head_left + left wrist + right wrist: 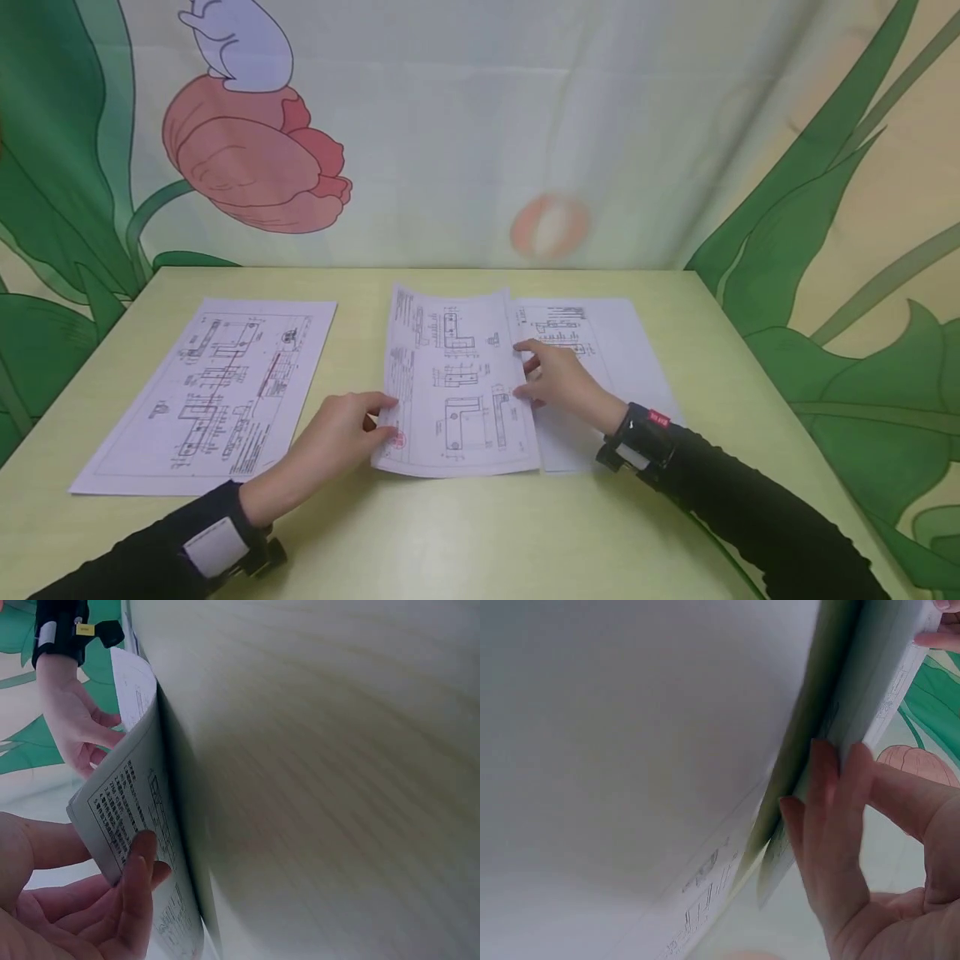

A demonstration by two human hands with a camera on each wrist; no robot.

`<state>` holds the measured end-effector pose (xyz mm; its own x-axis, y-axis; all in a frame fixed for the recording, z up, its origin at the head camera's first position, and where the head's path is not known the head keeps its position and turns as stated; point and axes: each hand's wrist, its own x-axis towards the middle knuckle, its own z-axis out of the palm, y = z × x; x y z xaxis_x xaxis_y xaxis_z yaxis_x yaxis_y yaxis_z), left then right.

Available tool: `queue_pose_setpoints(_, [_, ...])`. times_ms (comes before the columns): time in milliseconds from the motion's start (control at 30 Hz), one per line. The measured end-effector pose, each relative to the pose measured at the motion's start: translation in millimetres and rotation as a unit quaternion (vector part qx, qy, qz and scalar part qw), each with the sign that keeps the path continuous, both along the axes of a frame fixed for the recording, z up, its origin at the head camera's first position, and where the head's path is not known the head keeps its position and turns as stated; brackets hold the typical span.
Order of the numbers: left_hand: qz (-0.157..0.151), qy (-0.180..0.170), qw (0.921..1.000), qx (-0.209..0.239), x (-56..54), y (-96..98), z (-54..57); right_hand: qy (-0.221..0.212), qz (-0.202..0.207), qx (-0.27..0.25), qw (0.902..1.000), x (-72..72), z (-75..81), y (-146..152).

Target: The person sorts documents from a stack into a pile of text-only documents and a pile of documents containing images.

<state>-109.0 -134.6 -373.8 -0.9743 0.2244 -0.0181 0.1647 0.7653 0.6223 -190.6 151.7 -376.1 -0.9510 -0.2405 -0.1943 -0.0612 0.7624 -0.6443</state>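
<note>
A white sheet of technical drawings [461,383] is held raised off the table between both hands, its top edge slightly curled. My left hand [337,433] pinches its left edge near the lower corner, by a red round stamp [400,440]. On the opposite edge, my right hand [562,379] pinches the paper around mid-height. Print also shows on the underside [120,802] in the left wrist view. In the right wrist view, fingers [840,840] lie against the back of the paper. Partly under the right hand lies another printed sheet [622,358], flat on the table.
More drawing sheets [292,400], with red lines on the top one, lie at the table's left. The pale yellow table [465,533] ends at a printed curtain [450,167] behind. Black wrist cameras [637,437] are strapped over dark sleeves.
</note>
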Motion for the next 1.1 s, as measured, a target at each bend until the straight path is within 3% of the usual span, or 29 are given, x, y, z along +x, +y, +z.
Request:
queue_pose_setpoints(167, [0.0,-0.016,0.9995,-0.026,0.5,0.5,-1.7,0.031,0.023,0.029,0.9988,1.7,-6.5,1])
queue_pose_setpoints(367, [-0.011,-0.002,0.9959,-0.09,4.5,0.3,-5.8,0.071,0.041,0.093,0.9923,4.6,-8.7,0])
queue_pose_setpoints(500, [-0.019,0.038,0.9906,-0.13,8.9,0.3,-10.4,0.125,0.074,0.154,0.9775,7.9,-9.4,-2])
queue_pose_setpoints(667, [-0.045,0.073,0.9836,-0.159,11.8,3.0,-14.5,0.189,0.149,0.181,0.9535,16.4,-8.2,-5])
queue_pose_setpoints(800, [-0.074,0.077,0.9789,-0.174,12.5,5.2,-14.3,0.178,0.22,0.204,0.9373,24.3,-9.7,-8])
queue_pose_setpoints(933, [-0.093,0.076,0.9755,-0.184,13.0,6.6,-13.4,0.137,0.28,0.227,0.9228,28.8,-14.1,-8])
queue_pose_setpoints(1100, [-0.092,0.061,0.9769,-0.183,14.2,7.4,-12.4,0.129,0.305,0.235,0.9138,28.9,-18.8,-7])
